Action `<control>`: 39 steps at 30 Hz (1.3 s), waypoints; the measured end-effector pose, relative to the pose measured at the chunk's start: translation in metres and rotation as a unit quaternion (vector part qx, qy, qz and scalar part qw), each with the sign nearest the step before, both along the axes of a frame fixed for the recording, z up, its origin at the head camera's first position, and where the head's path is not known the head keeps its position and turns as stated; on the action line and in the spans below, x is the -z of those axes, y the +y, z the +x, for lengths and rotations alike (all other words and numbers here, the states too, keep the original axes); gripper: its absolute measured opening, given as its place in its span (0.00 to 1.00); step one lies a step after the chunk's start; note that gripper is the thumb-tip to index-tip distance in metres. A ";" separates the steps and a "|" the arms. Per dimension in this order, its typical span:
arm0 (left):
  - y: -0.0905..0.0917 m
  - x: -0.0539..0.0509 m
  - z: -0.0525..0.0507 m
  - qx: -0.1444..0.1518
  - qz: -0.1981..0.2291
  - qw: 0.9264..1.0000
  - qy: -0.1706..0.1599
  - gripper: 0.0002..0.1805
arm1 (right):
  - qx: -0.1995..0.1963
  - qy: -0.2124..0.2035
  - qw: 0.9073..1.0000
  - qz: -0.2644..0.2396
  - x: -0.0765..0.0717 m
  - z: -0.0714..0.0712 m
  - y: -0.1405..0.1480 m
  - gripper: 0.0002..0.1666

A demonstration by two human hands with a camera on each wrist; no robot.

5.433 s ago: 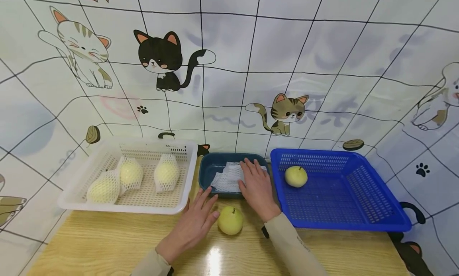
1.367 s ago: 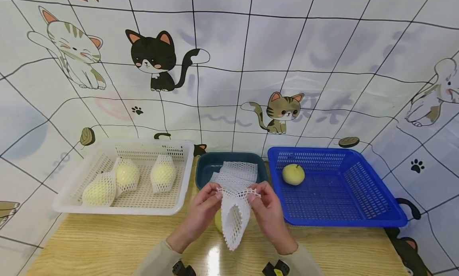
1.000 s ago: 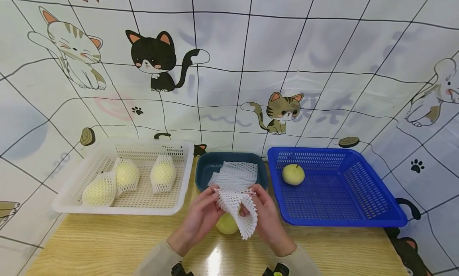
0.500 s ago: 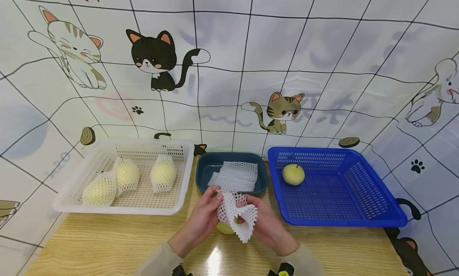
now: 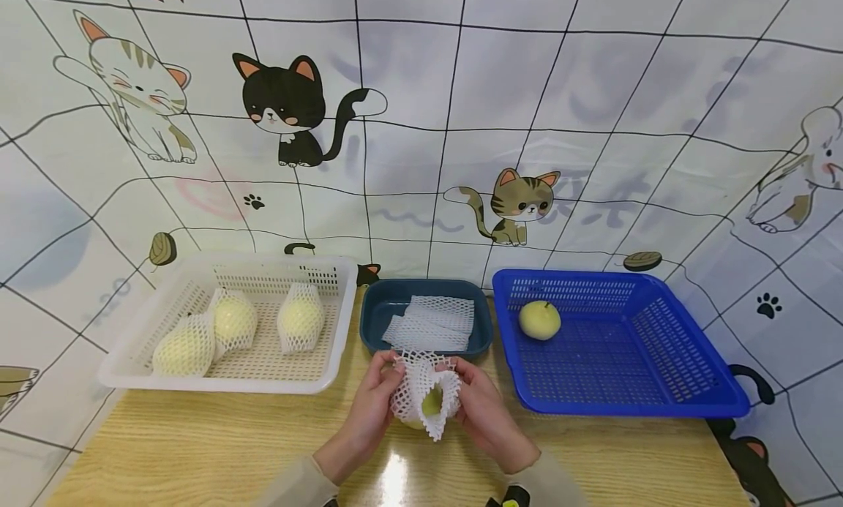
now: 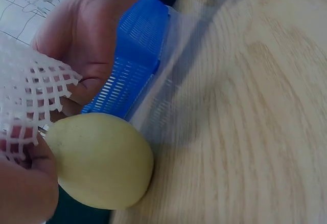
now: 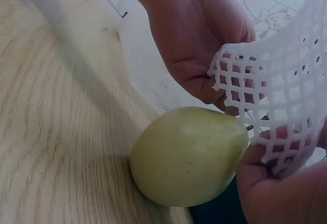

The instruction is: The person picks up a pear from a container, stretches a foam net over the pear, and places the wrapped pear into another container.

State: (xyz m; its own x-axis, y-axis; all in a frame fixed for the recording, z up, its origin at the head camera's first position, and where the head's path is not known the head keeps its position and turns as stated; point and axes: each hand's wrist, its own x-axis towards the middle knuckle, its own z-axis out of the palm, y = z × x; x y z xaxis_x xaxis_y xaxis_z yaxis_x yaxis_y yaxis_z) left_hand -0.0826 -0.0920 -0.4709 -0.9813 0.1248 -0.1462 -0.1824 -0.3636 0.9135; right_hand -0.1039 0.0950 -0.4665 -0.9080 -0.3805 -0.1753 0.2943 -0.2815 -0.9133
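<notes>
Under my hands, a yellow-green pear (image 5: pixel 432 402) rests on the wooden table. My left hand (image 5: pixel 366 410) and right hand (image 5: pixel 486 418) pinch opposite sides of the rim of a white foam net sleeve (image 5: pixel 411 381), stretching its mouth above the pear. In the left wrist view the net's edge (image 6: pixel 43 83) is at the stem end, and most of the pear (image 6: pixel 104 160) is bare. The right wrist view shows the same, with the stem pointing into the net (image 7: pixel 281 91). Fingers inside the net are partly hidden.
Behind the hands, a dark teal tray (image 5: pixel 377 324) holds flat foam nets (image 5: pixel 437 323). On the left stands a white basket (image 5: pixel 227 385) with 3 netted pears (image 5: pixel 301 318). At the right, one bare pear (image 5: pixel 540 320) sits in a blue basket (image 5: pixel 626 361).
Earlier, both hands were apart, the right over the tray. They then held a net in front of it. Over the last second the net has come down over the pear, its mouth spread wider.
</notes>
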 end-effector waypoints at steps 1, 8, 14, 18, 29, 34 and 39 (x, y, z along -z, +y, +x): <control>0.000 0.001 0.000 -0.005 -0.005 1.000 -0.004 0.08 | 0.008 -0.003 1.000 0.009 0.001 0.000 -0.001 0.06; 0.000 0.010 -0.003 -0.050 -0.057 0.997 -0.013 0.08 | 0.032 -0.007 0.997 0.063 0.008 -0.005 -0.005 0.13; -0.001 0.016 -0.003 -0.061 -0.111 0.992 -0.012 0.07 | 0.031 0.007 0.996 0.089 0.020 -0.009 -0.004 0.15; -0.002 0.019 -0.004 -0.060 -0.137 0.989 -0.008 0.08 | 0.027 0.012 0.994 0.105 0.027 -0.010 -0.005 0.16; -0.004 0.029 -0.005 -0.055 -0.186 0.981 -0.025 0.08 | 0.037 0.007 0.991 0.126 0.034 -0.012 -0.003 0.14; -0.004 0.033 -0.005 -0.058 -0.192 0.979 -0.039 0.08 | 0.029 0.006 0.992 0.127 0.040 -0.013 -0.002 0.15; -0.005 0.035 -0.005 -0.056 -0.191 0.979 -0.043 0.08 | 0.025 -0.002 0.993 0.118 0.045 -0.013 -0.002 0.15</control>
